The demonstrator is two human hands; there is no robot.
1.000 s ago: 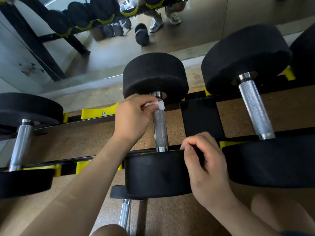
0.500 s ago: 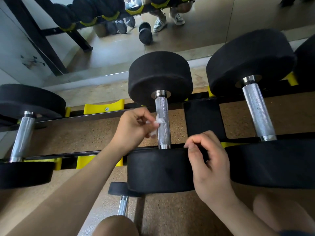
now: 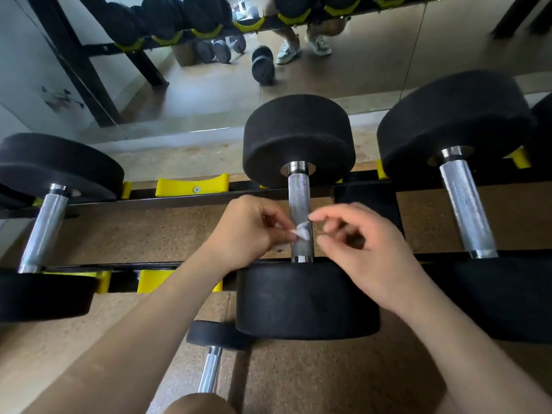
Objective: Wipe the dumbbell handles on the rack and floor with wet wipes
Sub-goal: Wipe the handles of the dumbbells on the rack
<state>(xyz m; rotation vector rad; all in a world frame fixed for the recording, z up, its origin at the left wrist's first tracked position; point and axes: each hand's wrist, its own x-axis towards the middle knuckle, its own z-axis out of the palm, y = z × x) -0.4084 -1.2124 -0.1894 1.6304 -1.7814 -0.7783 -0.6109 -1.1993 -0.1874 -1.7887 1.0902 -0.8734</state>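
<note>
Pinching a small white wipe (image 3: pixel 301 233) between thumb and fingertips, our left hand (image 3: pixel 248 234) holds it against the left side of the handle (image 3: pixel 299 198) of the middle dumbbell (image 3: pixel 307 300), low on the bar. The dumbbell lies across the rack (image 3: pixel 179 186). Just right of the handle, our right hand (image 3: pixel 370 252) hovers loosely curled, forefinger and thumb apart, gripping nothing. We cannot tell whether the forefinger touches the wipe.

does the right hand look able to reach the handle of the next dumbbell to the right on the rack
Probably yes. The right hand grips nothing, since the left hand pinches the wet wipe, and that handle lies bare beside it with nothing across the gap.
</note>
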